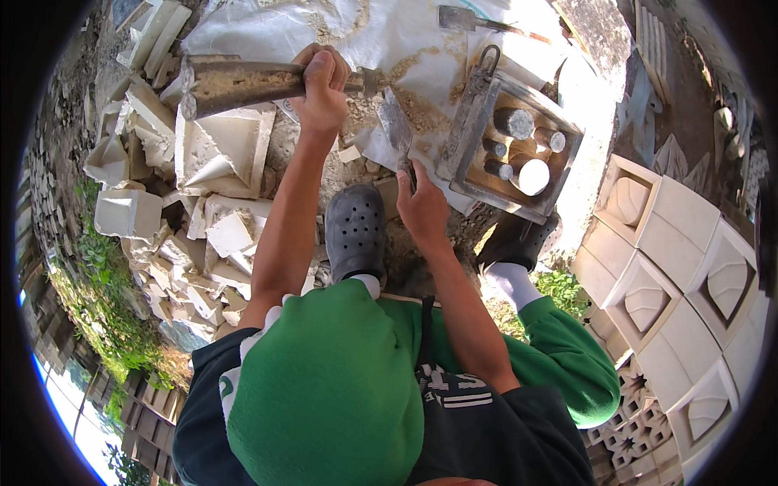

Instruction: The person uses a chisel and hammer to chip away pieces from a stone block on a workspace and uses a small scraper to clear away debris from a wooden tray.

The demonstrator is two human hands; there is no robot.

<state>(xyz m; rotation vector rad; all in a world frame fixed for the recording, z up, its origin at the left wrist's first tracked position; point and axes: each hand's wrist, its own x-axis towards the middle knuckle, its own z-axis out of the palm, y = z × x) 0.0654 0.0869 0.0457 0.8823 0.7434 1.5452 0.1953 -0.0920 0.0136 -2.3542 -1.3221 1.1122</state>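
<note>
My left hand [322, 101] is closed around a long, mud-stained tapered tool [243, 86], held sideways with its wide, split end to the left. Its exact kind I cannot make out. My right hand [423, 209] grips the handle of a small pointed trowel [395, 121], whose dusty blade points away from me over the white sheet [405, 40]. Just right of the trowel lies a rectangular metal mould [474, 193] with a looped handle. Several round cylinders [532, 176] stand inside it. Loose sandy material [425, 69] is scattered on the sheet beyond the trowel.
Broken cream cast pieces [231, 235] are heaped on the left, beside a square block [223, 150]. Another flat-bladed tool [458, 18] lies at the far side. Patterned blocks [681, 275] are stacked on the right. My grey clog [355, 231] stands between my arms.
</note>
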